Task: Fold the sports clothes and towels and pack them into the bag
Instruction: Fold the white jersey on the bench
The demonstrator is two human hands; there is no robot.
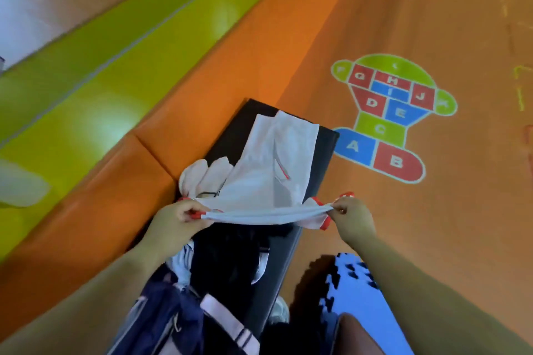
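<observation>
A white sports garment with red trim [268,164] lies stretched along a black bench [230,130]. My left hand [177,215] pinches its near left corner and my right hand [350,215] pinches its near right corner, pulling the near edge taut. White socks [202,176] lie beside the garment on the left. Close to me on the bench sit a dark garment [227,256] and a navy bag with pale pink straps [173,323].
Orange padded floor [375,23] spreads to the right with a printed hopscotch figure [389,118]. Orange and green padded steps [95,89] run along the left. A blue foam puzzle mat [354,288] lies by my right forearm.
</observation>
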